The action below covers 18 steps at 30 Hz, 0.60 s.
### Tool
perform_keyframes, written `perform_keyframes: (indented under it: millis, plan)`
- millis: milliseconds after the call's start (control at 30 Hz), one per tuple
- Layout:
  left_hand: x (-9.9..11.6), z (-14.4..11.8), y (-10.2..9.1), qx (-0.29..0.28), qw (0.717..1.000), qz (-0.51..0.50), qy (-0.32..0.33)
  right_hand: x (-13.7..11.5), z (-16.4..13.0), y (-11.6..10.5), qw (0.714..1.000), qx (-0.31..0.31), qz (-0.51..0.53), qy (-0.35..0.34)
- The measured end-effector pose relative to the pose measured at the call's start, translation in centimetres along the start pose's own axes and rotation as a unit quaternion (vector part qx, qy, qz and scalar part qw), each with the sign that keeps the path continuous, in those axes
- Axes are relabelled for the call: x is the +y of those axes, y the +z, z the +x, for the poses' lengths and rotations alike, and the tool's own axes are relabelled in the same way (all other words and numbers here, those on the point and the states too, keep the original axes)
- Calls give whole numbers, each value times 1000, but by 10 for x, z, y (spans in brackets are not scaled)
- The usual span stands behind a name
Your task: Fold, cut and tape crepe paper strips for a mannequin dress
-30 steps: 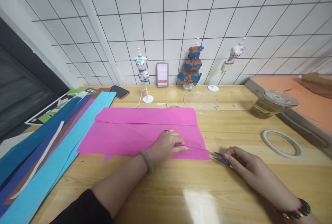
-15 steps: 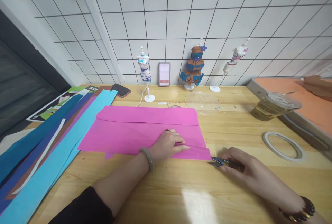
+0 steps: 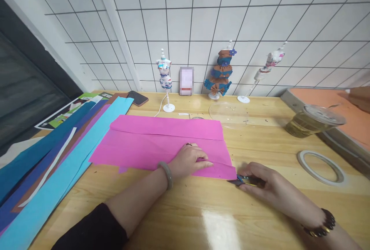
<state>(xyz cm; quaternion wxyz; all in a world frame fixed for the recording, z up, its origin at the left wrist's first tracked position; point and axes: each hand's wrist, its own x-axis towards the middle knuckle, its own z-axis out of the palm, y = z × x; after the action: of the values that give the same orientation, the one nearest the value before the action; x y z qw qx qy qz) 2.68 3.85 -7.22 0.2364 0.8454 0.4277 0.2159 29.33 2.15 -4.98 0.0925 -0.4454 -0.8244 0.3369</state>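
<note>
A folded pink paper sheet (image 3: pixel 162 142) lies flat on the wooden table (image 3: pixel 202 211). My left hand (image 3: pixel 189 160) presses down on its near right part, fingers spread, a ring and a pale bangle on it. My right hand (image 3: pixel 266 186) grips small scissors (image 3: pixel 241 180) with blue handles. The blade tips touch the sheet's near right corner. A dark bead bracelet is on that wrist.
Long strips of blue, cyan, brown and purple paper (image 3: pixel 58 157) lie at the left. At the back stand three small dress forms (image 3: pixel 164 80), a phone (image 3: pixel 186 81) and another phone (image 3: pixel 138 98). A lidded drink cup (image 3: pixel 313 120), a tape ring (image 3: pixel 320 163) and an orange tray (image 3: pixel 338 115) are on the right.
My right hand has slid the scissors left until the blades meet the pink sheet's corner. The left hand stays pressed on the paper. The view has shifted slightly.
</note>
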Motion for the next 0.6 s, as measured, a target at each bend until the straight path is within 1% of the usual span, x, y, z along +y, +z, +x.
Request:
perform_keyframes:
  millis: [367, 600]
  plan:
    - [1, 0, -1, -8, 1000, 7, -2, 4, -2, 1, 999, -6, 42, -5]
    - [2, 0, 0, 3, 1000, 2, -5, 6, -3, 2, 999, -6, 42, -4]
